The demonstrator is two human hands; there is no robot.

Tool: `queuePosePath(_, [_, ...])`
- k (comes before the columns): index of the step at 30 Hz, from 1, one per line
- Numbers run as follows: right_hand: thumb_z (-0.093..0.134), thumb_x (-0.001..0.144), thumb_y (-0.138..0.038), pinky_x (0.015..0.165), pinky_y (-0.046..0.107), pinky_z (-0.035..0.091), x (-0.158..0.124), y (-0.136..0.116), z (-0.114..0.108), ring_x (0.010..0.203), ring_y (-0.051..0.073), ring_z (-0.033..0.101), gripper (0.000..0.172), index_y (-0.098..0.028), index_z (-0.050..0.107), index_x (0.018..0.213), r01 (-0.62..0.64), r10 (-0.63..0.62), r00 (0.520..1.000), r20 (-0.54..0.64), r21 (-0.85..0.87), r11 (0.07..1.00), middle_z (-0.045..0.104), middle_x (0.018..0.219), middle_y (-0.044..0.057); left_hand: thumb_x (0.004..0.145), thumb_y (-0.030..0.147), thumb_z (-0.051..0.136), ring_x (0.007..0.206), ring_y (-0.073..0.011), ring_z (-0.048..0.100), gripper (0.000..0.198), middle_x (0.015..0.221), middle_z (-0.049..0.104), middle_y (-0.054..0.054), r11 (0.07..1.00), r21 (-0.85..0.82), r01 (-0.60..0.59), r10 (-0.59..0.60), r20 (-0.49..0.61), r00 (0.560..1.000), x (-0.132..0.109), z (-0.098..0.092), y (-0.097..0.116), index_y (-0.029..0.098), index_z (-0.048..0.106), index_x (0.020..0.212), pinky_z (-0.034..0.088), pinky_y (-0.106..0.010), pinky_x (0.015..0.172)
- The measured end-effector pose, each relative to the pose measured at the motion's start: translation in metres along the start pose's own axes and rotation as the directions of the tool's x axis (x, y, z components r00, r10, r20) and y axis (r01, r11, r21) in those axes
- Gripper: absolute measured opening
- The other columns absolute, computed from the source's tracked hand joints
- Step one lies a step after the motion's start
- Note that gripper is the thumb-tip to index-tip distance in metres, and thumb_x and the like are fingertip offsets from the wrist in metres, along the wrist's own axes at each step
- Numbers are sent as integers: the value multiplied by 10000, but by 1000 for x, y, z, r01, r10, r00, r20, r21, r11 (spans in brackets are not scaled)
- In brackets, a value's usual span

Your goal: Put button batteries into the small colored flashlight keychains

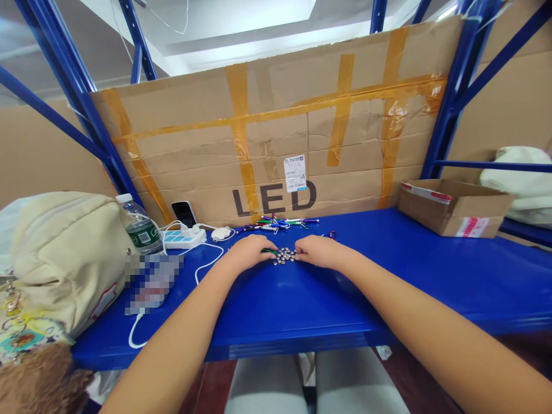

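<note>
My left hand (251,252) is closed around a slim green tube (269,251), whose end points toward the coins of metal in the middle. These small round silver discs, which look like button cells (285,256), lie loosely spread on the blue table between my two hands. At the right edge of the spread, my right hand (313,251) has its fingertips pinched together; what they hold is too small to make out. Behind the hands lies a pile of slim coloured metal tubes with clips (280,223). A small red clip (331,234) shows just beyond my right hand.
On the left stand a cream bag (69,253), a water bottle (144,227), a power strip (183,237) with white cables and a phone (184,214). A blurred-out device (155,282) lies nearby. An open cardboard box (452,207) sits right. Taped cardboard (198,155) closes the back.
</note>
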State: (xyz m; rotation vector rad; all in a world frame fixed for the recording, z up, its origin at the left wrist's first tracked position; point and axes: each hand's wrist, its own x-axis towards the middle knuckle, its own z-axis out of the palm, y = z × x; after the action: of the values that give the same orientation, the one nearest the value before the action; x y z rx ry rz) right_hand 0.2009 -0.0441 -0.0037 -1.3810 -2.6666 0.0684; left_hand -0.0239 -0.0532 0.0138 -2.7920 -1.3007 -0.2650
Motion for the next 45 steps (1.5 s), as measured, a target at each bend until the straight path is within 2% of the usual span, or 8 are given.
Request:
queuePosePath(5, [538,845,-262,626,274,393,-6,1,-10,868,237,637,142,-210,647,919,-40,41,999,8,-50,998,703,942,75,876,311,520,1003,-225,615,246,1091,686,-43,994,-12,113,-113,-50,992,-7,-7,-22,235,693,1034,437,-293,864])
queuePosePath(8, [514,838,-210,634,284,408,-9,-3,-14,908,250,639,175,-222,649,949,-78,81,996,25,-103,992,701,979,70,857,308,517,892,-215,640,237,1003,706,-40,972,24,235,-235,22,972,-11,-7,-30,218,690,992,455,-282,776])
queuePosePath(15, [469,865,-235,668,307,446,-10,-9,-19,936,260,643,289,-221,592,1126,-90,85,995,-46,-120,989,683,1070,98,839,409,519,919,-261,633,276,975,699,-80,841,315,440,-465,8,885,6,-10,-24,210,692,918,479,-318,743])
queuePosePath(23, [429,888,-262,713,303,441,-9,7,-24,917,231,635,272,-255,616,1085,-151,142,970,-198,-33,988,682,1058,64,897,265,480,1095,-252,577,292,1192,610,-110,882,353,311,-324,-25,946,89,6,-14,215,601,1158,456,-342,902])
queuePosePath(29, [453,881,-245,741,294,433,-7,20,-24,951,224,620,272,-233,626,1091,-137,142,962,-233,35,990,684,1053,69,814,217,627,1141,-328,537,251,1179,596,-176,875,348,336,-349,-29,937,112,23,-10,149,659,1054,432,-425,932])
queuePosePath(36, [492,883,-310,762,307,448,-7,19,-22,993,228,596,332,-194,562,1187,-109,149,932,-329,139,984,634,1129,108,904,266,490,1046,-268,598,258,1090,652,-137,892,311,329,-310,-109,944,100,-6,5,157,620,1099,457,-360,889])
queuePosePath(40, [540,863,-313,872,327,425,-4,7,-19,1153,236,513,504,-160,425,1330,-5,50,871,-490,92,996,541,1269,140,928,241,410,1050,-211,588,289,1138,632,-93,986,140,92,-68,-169,983,68,-19,33,165,570,1156,445,-310,918])
queuePosePath(45, [415,900,-184,746,292,421,-1,-11,-19,953,220,613,250,-183,605,1062,29,-12,937,-350,43,999,670,1056,99,915,226,372,991,-236,598,257,1085,632,-102,989,45,138,-123,-255,959,18,-15,61,161,564,1073,470,-349,854])
